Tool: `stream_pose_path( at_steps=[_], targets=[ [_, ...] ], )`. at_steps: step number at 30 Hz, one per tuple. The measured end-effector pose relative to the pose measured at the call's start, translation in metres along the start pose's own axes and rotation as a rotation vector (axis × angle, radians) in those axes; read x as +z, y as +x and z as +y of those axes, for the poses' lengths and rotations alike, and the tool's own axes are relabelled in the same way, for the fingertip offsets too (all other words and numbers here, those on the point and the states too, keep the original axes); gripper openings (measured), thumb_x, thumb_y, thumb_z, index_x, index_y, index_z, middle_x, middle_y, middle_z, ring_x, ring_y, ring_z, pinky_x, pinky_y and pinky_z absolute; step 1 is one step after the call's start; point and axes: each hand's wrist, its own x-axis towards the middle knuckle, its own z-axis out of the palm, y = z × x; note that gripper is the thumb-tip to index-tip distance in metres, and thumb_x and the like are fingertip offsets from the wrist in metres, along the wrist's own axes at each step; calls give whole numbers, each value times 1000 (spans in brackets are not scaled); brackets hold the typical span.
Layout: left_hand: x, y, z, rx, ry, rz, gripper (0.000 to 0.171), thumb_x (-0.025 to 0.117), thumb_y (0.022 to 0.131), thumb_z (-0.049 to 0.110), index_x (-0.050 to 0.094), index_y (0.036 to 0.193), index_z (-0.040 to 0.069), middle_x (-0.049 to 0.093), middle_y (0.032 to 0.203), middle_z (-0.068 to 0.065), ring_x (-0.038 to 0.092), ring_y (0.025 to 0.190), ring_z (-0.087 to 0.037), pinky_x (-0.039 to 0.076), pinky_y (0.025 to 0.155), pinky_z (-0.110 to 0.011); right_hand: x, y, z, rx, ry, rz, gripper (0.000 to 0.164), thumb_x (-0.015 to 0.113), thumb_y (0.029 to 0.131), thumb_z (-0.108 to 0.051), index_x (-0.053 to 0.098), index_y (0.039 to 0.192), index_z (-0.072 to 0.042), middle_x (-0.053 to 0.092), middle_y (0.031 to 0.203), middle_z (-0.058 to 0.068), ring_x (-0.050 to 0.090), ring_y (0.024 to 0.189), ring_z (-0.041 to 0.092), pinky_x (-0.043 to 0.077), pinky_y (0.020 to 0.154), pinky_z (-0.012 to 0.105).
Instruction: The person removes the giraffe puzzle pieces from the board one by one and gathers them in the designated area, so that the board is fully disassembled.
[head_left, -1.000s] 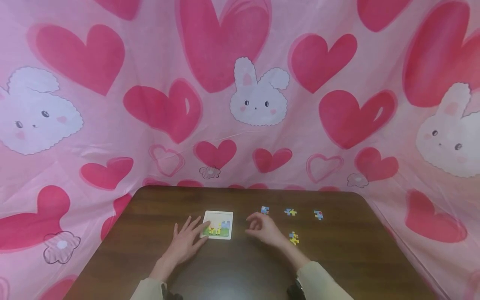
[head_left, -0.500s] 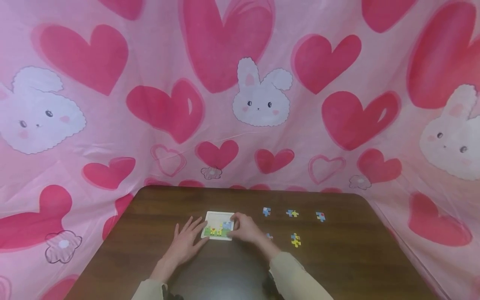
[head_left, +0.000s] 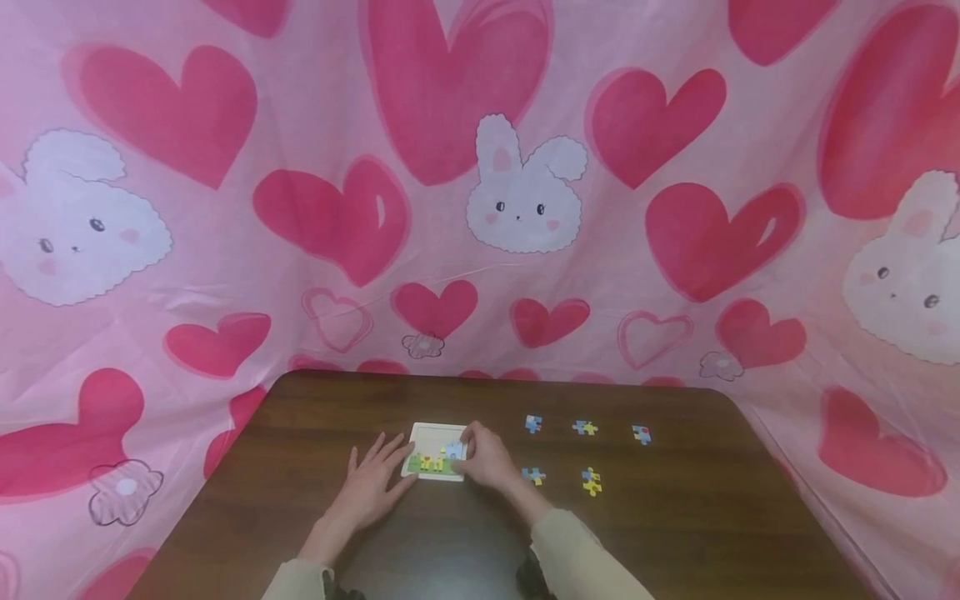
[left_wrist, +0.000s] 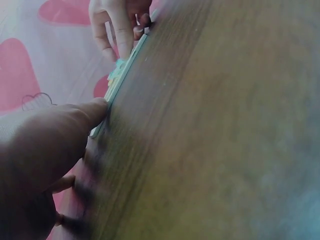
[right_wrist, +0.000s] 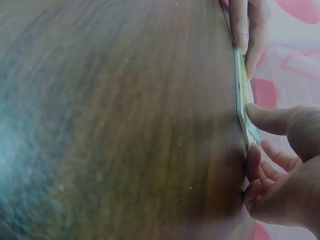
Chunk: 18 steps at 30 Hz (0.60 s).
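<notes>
A small white-rimmed puzzle tray [head_left: 429,436] lies on the table, its lower part filled with green, yellow and blue pieces. My left hand [head_left: 367,487] rests at its left side, fingers spread and straight, the fingertips on the rim and the table. At the tray's right side, my right hand [head_left: 489,458] pinches a light-blue puzzle piece [head_left: 453,450] between thumb and index finger. In the left wrist view, the piece [left_wrist: 118,69] stands slightly raised over the tray under those fingers. The right hand's other fingers curl beside the tray's edge in the right wrist view.
Loose puzzle pieces lie right of the tray: three in a back row, a blue one [head_left: 533,423], a blue-yellow one [head_left: 585,427] and a blue-red one [head_left: 641,434]. Nearer are another blue one [head_left: 533,476] and a yellow one [head_left: 592,482]. A pink heart-print cloth [head_left: 517,275] hangs behind.
My right hand has moved left from beside the loose pieces to the tray's right side, and the blue piece under its fingers has shifted slightly. My left hand has stayed at the tray.
</notes>
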Motion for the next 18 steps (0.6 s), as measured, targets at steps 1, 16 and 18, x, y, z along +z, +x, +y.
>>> stream_pose_path(
  at_steps=[1,16,18],
  targets=[
    [0,0,0,0,-1,0,62,76,103,42,61,157,16,50,172,-16,31,167,-49,9,127,-87,0,-1,-1,-1,1,5,40,93,86,-18,63,111,-7,58,82,0,54,71,14,45,61,25],
    [-2,-1,1,10,-6,9,61,77,102,41,63,156,17,51,170,-16,32,166,-50,10,126,-88,-4,-17,-21,-34,-36,61,34,91,86,-16,72,110,0,56,97,6,53,84,16,51,72,29],
    [-2,-1,1,8,-3,5,61,77,102,42,63,156,17,51,171,-16,32,166,-50,10,126,-88,-4,-18,-25,-11,-24,55,33,91,87,-15,70,109,-1,57,99,7,54,86,18,53,75,31]
  ],
)
